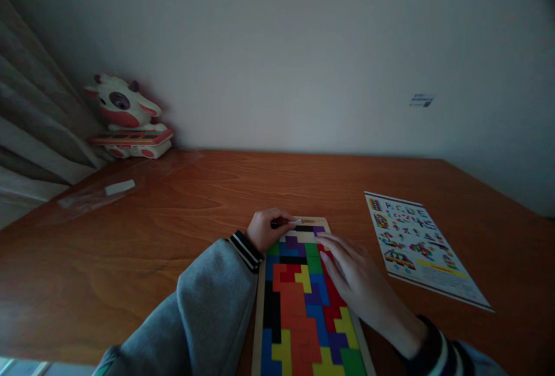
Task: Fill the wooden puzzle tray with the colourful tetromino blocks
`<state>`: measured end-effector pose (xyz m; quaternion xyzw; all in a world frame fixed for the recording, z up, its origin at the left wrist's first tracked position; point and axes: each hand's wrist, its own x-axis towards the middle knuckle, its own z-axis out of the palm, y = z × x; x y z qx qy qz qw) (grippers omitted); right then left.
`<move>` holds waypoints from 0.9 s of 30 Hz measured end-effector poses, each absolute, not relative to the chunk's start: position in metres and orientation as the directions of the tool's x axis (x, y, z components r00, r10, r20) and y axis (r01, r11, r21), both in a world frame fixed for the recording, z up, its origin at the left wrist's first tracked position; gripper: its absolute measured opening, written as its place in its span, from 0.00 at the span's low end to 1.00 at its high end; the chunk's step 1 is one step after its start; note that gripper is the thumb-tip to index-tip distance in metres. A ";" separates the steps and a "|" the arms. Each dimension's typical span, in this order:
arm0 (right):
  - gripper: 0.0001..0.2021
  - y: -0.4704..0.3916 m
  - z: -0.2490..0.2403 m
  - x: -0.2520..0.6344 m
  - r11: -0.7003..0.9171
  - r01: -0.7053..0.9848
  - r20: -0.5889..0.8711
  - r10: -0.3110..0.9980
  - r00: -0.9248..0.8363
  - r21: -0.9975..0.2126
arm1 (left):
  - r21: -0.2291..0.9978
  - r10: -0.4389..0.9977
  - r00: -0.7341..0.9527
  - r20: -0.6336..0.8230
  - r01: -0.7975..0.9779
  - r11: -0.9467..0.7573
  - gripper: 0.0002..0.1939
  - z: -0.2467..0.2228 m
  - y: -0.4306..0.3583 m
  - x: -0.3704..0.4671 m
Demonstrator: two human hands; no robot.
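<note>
A wooden block puzzle board (259, 330) lies on the table in front of me, filled for the most part with coloured interlocking pieces. Over its far left corner, my left hand (265, 229) is closed, thumb and forefinger pinching a small white piece (297, 222) whose full shape I cannot make out. My right hand (353, 272) reaches in from the right with its fingers stretched out, their tips at the board's upper right part near a red piece (332, 286). Close to the far end, a black piece (304, 228) and a purple piece (318, 229) show between the hands.
To the right lies a printed sheet (422, 249) with coloured block pictures. A cow-shaped toy (130, 118) with a keyboard stands at the back left, by the curtain (39, 115). A white strip (120, 187) sits on clear tape. The wall (281, 63) rises behind the table.
</note>
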<state>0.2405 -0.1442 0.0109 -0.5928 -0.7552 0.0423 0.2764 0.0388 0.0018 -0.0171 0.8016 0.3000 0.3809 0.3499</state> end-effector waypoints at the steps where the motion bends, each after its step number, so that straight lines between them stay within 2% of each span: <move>1: 0.15 -0.137 0.010 0.246 0.281 0.873 0.371 0.920 -0.127 -0.399 | 0.794 0.753 0.531 0.389 0.221 -0.566 0.10 -0.017 0.002 0.039; 6: 0.14 -0.089 0.002 0.267 0.234 0.838 0.360 0.932 -0.049 -0.493 | 0.844 0.782 0.527 0.332 0.204 -0.496 0.09 -0.016 0.002 0.039; 9: 0.17 -0.062 0.002 0.273 0.296 0.780 0.295 0.944 -0.150 -0.552 | 0.871 0.808 0.499 0.312 0.189 -0.453 0.10 -0.016 0.002 0.040; 13: 0.17 -0.045 0.003 0.274 0.297 0.725 0.154 0.954 -0.258 -0.622 | 0.889 0.817 0.502 0.285 0.180 -0.421 0.10 -0.017 0.001 0.040; 17: 0.16 -0.044 0.002 0.275 0.300 0.712 0.153 0.952 -0.265 -0.635 | 0.889 0.819 0.488 0.300 0.168 -0.426 0.11 -0.017 0.000 0.040; 23: 0.23 -0.049 0.002 0.283 0.295 0.662 0.097 0.943 -0.319 -0.689 | 0.866 0.812 0.459 0.361 0.159 -0.474 0.10 -0.016 0.003 0.040; 27: 0.21 -0.050 -0.002 0.279 0.306 0.653 0.153 0.947 -0.281 -0.693 | 0.840 0.814 0.392 0.430 0.158 -0.520 0.10 -0.016 0.014 0.043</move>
